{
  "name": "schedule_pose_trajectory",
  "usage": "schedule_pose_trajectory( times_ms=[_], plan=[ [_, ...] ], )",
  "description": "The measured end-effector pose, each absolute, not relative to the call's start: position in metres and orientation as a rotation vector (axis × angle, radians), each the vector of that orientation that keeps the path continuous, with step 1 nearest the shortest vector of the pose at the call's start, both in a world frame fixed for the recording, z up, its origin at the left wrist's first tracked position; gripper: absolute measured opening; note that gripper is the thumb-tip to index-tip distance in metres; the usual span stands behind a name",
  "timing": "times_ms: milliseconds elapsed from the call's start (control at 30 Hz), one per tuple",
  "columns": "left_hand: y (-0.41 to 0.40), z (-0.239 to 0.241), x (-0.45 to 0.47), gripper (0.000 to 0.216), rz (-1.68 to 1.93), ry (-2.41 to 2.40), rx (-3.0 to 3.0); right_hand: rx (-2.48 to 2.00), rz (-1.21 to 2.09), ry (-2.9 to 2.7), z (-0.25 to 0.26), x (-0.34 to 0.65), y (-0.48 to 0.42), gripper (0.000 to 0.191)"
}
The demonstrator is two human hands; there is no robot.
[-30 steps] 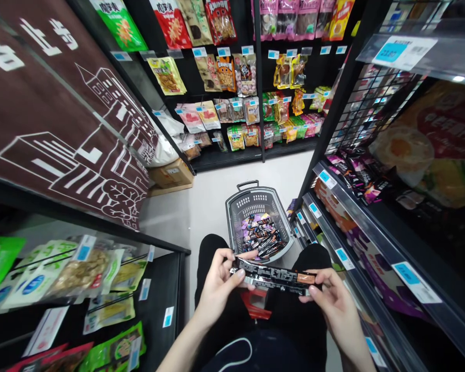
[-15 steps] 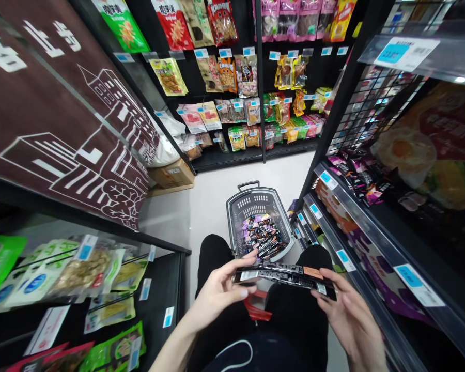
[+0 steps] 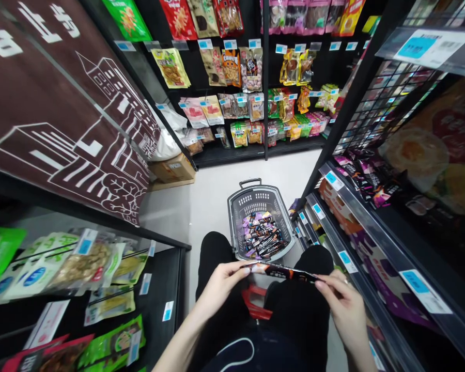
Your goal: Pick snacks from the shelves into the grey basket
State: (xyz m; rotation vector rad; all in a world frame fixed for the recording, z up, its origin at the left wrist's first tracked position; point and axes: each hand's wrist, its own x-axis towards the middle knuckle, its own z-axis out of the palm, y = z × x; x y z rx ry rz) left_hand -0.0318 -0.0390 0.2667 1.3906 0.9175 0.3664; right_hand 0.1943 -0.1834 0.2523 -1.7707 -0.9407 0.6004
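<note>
My left hand (image 3: 228, 279) pinches the left end of a long, narrow black snack packet (image 3: 279, 272) with orange and white print. Its right end is between the thumb and fingers of my right hand (image 3: 339, 299). The packet is stretched level above my knees, just in front of the grey shopping basket (image 3: 234, 212). Inside the basket lies a heap of small black and purple snack packets (image 3: 262, 232). Below the held packet, between my legs, a red plastic piece (image 3: 256, 304) shows.
To my right, a shelf (image 3: 366, 217) with price tags holds black and purple packets (image 3: 366, 173). Bagged snacks (image 3: 89, 258) lie on the left shelf. A rack of hanging snack bags (image 3: 251, 70) stands ahead, with a cardboard box (image 3: 174, 170) on the floor beside it.
The packet has turned in my hands, from a dark side with white labels to one with orange and white print. Both hands have shifted slightly, and the view has tilted a little.
</note>
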Motion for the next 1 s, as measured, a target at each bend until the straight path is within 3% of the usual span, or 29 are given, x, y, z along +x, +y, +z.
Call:
schedule_pose_trajectory(
  times_ms=[333,600,767,1000],
  plan=[
    [-0.037,0.233,-0.04,0.039,0.387,0.896,1.003,-1.788,0.757,-1.032,0.231,0.214,-0.162,0.036],
    [-0.06,0.169,-0.028,0.037,0.429,0.951,0.516,-1.73,1.055,-0.749,0.197,0.219,-0.132,0.037],
    [-0.053,0.151,-0.031,0.055,0.548,1.256,0.788,-1.788,1.08,-0.682,0.148,0.21,-0.102,0.048],
    [-0.006,0.171,-0.057,0.042,0.611,1.169,0.984,-2.147,0.874,-0.898,0.094,0.204,-0.039,0.029]
  ],
)
